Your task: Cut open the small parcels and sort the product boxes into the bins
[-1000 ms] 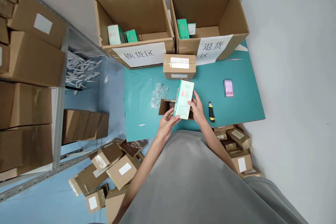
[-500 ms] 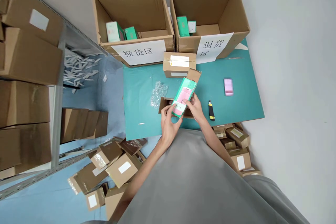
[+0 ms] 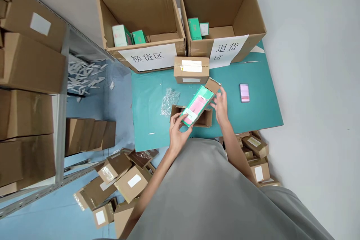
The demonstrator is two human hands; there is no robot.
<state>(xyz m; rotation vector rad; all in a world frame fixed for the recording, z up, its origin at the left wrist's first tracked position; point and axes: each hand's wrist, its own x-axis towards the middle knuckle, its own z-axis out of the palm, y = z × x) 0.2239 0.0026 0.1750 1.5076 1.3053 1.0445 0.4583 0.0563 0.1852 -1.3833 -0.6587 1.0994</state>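
Note:
A green and white retail box (image 3: 197, 105) with a pink picture on its front is tilted above the table, its brown end flap (image 3: 213, 85) standing out at the upper right. My left hand (image 3: 178, 131) grips its lower end, thumb below and fingers on the front. Beside the flap, my right hand (image 3: 220, 107) has its fingers apart; a fingertip is at the flap's edge, but firm contact is unclear. Under the retail box lies an opened small carton (image 3: 206, 118), partly covered by it.
Crumpled clear bubble wrap (image 3: 170, 101) lies left of the carton. A closed parcel (image 3: 191, 70) stands before two large labelled cartons (image 3: 115, 54) holding green boxes. A phone-like item (image 3: 244, 93) lies right. Piled parcels (image 3: 132, 180) and a loaded shelf (image 3: 60, 120) flank the left.
My right hand has left the retail box's front and moved up right to its flap. The box leans further right. My right arm now hides the utility knife.

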